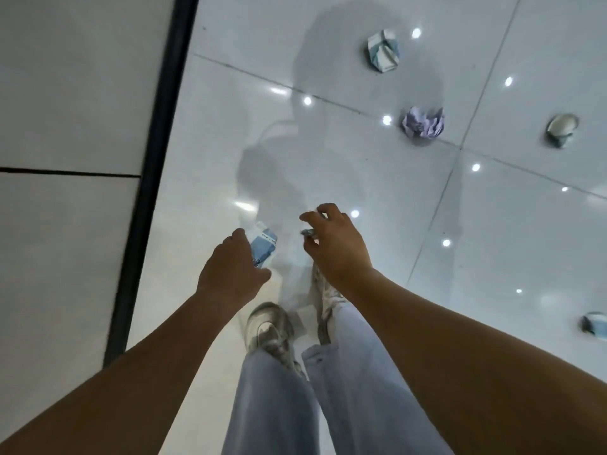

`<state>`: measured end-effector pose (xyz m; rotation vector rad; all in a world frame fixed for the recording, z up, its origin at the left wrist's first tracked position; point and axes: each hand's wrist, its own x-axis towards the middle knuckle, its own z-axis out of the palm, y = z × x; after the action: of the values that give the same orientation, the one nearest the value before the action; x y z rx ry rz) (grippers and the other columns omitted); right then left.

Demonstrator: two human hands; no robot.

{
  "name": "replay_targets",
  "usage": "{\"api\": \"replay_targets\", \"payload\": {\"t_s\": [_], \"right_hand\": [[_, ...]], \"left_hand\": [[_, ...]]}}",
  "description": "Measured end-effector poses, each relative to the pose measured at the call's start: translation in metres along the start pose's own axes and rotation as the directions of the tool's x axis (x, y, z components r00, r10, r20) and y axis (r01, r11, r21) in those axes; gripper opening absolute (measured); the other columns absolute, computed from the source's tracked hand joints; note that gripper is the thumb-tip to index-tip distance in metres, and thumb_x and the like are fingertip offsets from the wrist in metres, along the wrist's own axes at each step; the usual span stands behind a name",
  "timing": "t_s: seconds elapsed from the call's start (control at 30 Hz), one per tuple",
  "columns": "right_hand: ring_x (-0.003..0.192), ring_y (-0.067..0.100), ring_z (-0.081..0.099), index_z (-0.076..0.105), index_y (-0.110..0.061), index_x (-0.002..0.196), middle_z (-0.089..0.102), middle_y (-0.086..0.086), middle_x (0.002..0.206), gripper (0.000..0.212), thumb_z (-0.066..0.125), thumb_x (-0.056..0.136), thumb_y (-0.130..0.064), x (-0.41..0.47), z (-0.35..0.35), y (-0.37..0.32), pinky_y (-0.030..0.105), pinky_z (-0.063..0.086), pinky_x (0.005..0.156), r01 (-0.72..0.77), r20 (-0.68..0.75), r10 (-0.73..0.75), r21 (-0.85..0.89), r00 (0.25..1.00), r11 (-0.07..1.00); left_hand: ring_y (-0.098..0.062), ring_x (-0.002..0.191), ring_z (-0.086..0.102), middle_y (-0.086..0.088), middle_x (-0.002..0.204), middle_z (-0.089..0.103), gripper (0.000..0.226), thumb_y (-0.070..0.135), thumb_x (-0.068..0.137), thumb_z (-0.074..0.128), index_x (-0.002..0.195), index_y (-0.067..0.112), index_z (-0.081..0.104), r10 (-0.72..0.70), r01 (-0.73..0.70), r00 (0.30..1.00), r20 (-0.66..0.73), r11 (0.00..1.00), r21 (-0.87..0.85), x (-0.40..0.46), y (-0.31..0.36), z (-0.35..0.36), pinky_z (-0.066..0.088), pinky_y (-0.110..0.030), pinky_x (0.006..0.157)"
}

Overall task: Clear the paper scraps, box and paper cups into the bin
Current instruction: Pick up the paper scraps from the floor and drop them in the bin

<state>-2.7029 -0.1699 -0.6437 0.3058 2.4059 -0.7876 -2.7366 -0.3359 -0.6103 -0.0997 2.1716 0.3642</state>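
Note:
My left hand (231,269) grips a blue and white crushed box (263,243) low in the centre of the view. My right hand (335,244) hovers beside it with fingers curled around a small grey scrap (308,232). On the glossy floor ahead lie a crumpled blue-white paper (383,50), a crumpled lilac paper ball (423,123), a squashed paper cup (561,129) and another cup (595,325) at the right edge. No bin is in sight.
A grey wall (65,93) with a black skirting strip (154,159) runs along the left. My legs in pale jeans and white shoes (269,326) stand below my hands. The white tiles (492,257) reflect ceiling lights.

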Motion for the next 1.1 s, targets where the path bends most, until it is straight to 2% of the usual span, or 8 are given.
{"api": "replay_targets", "payload": {"t_s": [0.17,0.43,0.57,0.67,0.77,0.9,0.97,1.1], "right_hand": [[0.121,0.022,0.048,0.052,-0.024,0.135,0.045,0.004,0.139,0.04,0.053,0.096,-0.019,-0.08,-0.093,-0.079,0.033,0.049,0.093,0.057,-0.03,-0.056,0.034,0.998,0.998],[0.115,0.024,0.05,0.052,-0.023,0.136,0.045,0.004,0.136,0.04,0.054,0.096,-0.022,-0.221,-0.219,-0.191,0.033,0.048,0.092,0.143,-0.046,-0.146,-0.054,0.988,0.988],[0.113,0.023,0.051,0.052,-0.023,0.136,0.047,0.004,0.133,0.04,0.054,0.096,-0.024,-0.287,-0.26,-0.234,0.031,0.048,0.089,0.234,-0.024,-0.238,-0.119,0.971,0.965],[0.113,0.022,0.053,0.052,-0.023,0.136,0.048,0.003,0.133,0.04,0.054,0.096,-0.028,-0.326,-0.278,-0.259,0.029,0.047,0.088,0.329,0.045,-0.327,-0.19,0.944,0.925],[0.113,0.022,0.053,0.053,-0.023,0.135,0.048,0.004,0.134,0.039,0.054,0.096,-0.029,-0.358,-0.286,-0.28,0.03,0.049,0.09,0.451,0.114,-0.436,-0.251,0.893,0.857],[0.113,0.023,0.055,0.053,-0.024,0.135,0.048,0.004,0.135,0.04,0.056,0.095,-0.029,-0.404,-0.279,-0.3,0.029,0.048,0.092,0.621,0.258,-0.565,-0.299,0.783,0.724],[0.11,0.022,0.057,0.054,-0.024,0.133,0.049,0.004,0.133,0.039,0.056,0.095,-0.03,-0.431,-0.272,-0.306,0.026,0.046,0.089,0.68,0.29,-0.616,-0.279,0.733,0.678],[0.107,0.021,0.059,0.054,-0.024,0.134,0.048,0.001,0.134,0.04,0.056,0.095,-0.033,-0.496,-0.248,-0.314,0.022,0.042,0.085,0.794,0.425,-0.674,-0.257,0.605,0.551]], "left_hand": [[-0.029,0.105,0.055,-0.011,0.116,0.055,0.078,0.022,0.078,0.072,0.141,0.016,0.027,0.076,-0.075,0.994,-0.076,0.997,0.011,-0.102,0.03,-0.085,0.049,-0.043,0.088],[-0.029,0.109,0.05,-0.012,0.118,0.051,0.064,0.022,0.076,0.073,0.13,0.012,0.04,0.12,-0.104,0.981,-0.155,0.989,0.107,-0.284,0.043,-0.198,0.048,-0.04,0.087],[-0.029,0.115,0.049,-0.012,0.123,0.05,0.063,0.024,0.078,0.072,0.131,0.01,0.039,0.049,-0.044,0.978,-0.201,0.999,0.033,-0.376,0.036,-0.228,0.046,-0.037,0.092],[-0.028,0.115,0.05,-0.012,0.124,0.05,0.063,0.024,0.079,0.071,0.13,0.01,0.038,-0.031,0.015,0.965,-0.262,0.998,-0.065,-0.433,0.029,-0.233,0.046,-0.037,0.091],[-0.028,0.117,0.049,-0.012,0.127,0.049,0.072,0.027,0.08,0.07,0.138,0.009,0.032,-0.116,0.058,0.927,-0.356,0.984,-0.169,-0.484,0.024,-0.224,0.044,-0.035,0.092],[-0.028,0.112,0.052,-0.011,0.124,0.051,0.07,0.03,0.08,0.072,0.135,0.011,0.034,-0.31,0.113,0.825,-0.472,0.909,-0.401,-0.553,0.014,-0.184,0.045,-0.035,0.089],[-0.028,0.114,0.051,-0.012,0.126,0.05,0.072,0.03,0.08,0.072,0.137,0.01,0.032,-0.391,0.148,0.79,-0.471,0.869,-0.473,-0.583,0.012,-0.157,0.045,-0.036,0.089],[-0.026,0.126,0.044,-0.01,0.139,0.043,0.09,0.033,0.083,0.069,0.149,0.008,0.015,-0.557,0.243,0.722,-0.41,0.759,-0.604,-0.648,0.001,-0.094,0.043,-0.037,0.097]]}}
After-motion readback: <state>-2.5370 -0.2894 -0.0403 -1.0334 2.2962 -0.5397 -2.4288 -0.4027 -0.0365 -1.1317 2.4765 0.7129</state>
